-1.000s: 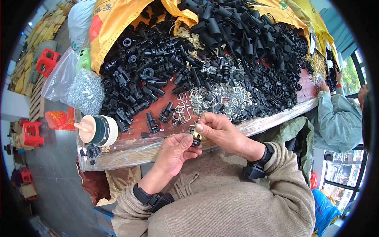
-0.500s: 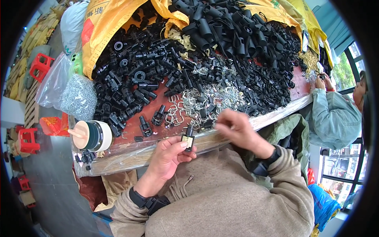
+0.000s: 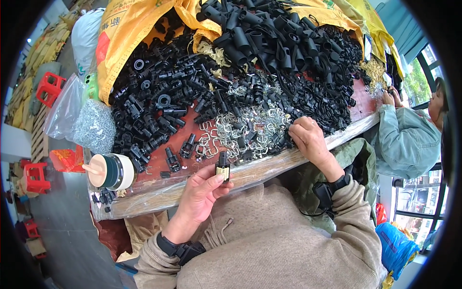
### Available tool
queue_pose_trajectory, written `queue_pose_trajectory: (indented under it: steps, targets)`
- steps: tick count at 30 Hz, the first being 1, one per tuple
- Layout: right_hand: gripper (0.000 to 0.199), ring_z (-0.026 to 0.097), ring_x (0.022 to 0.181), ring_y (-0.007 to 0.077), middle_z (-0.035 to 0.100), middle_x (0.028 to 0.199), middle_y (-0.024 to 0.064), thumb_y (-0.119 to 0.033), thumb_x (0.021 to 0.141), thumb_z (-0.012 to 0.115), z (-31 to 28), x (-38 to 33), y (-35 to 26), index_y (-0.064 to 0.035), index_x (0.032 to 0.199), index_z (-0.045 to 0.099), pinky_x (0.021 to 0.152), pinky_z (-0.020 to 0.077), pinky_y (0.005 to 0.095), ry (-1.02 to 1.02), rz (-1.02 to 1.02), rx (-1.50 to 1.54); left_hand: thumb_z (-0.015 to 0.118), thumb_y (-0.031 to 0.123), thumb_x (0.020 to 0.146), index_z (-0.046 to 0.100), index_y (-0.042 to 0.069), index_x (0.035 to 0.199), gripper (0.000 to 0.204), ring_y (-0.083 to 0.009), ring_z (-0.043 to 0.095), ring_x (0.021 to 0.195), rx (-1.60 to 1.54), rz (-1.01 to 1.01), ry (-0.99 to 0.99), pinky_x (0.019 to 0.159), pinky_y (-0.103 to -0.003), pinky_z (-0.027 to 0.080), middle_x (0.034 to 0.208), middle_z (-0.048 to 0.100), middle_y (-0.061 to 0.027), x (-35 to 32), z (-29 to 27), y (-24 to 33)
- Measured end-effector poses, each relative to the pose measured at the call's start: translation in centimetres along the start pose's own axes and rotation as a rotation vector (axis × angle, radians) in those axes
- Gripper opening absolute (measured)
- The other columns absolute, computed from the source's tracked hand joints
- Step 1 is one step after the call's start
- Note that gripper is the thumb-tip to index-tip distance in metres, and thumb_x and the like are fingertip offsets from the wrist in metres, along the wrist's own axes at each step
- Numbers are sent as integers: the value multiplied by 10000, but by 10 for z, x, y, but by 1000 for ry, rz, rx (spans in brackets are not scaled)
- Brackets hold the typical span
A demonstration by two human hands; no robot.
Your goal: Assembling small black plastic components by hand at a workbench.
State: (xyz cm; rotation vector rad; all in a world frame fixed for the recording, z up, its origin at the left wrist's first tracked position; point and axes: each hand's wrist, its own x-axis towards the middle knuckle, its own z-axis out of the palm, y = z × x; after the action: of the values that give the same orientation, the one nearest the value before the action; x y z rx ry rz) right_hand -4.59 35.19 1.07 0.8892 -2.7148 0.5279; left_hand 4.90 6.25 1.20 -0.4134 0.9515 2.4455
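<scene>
I see my left hand (image 3: 202, 190) pinching a black plastic fitting (image 3: 222, 169) upright, while at two o'clock my right hand (image 3: 308, 139) curls its fingers into the metal clips (image 3: 240, 132).

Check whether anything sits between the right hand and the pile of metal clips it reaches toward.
Nothing visible does: the right hand already rests on the edge of the metal clips, fingers in the pile. The left hand holds a black connector apart.

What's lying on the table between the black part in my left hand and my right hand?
In the head view, metal wire clips lie between the black part in the left hand and the right hand.
</scene>
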Motion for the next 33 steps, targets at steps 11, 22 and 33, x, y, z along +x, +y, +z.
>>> queue_pose_trajectory:
  steps: [11,22,33]
  targets:
    - [188,562,643,95,570,811,24,-23,807,548,9,20,-55,4,991,526,592,466,202,-101,604,1484,620,78,766,547,18,1035,285,-144,598,779,-14,-3,13,706,-231,485,919,605,-53,5,2,-3]
    - [219,556,672,87,563,795,33,-41,775,595,27,34,-119,4,983,543,568,451,176,-251,494,1624,615,117,780,551,29,1035,277,-123,590,783,-24,2,1,703,-224,473,910,607,-35,4,0,-3]
    - [221,503,616,139,524,714,49,-85,728,651,37,35,-121,-17,929,588,523,404,249,-36,-67,842,522,153,845,533,13,1034,235,-142,600,770,-35,-1,-75,674,-235,509,897,600,-64,5,-3,-5]
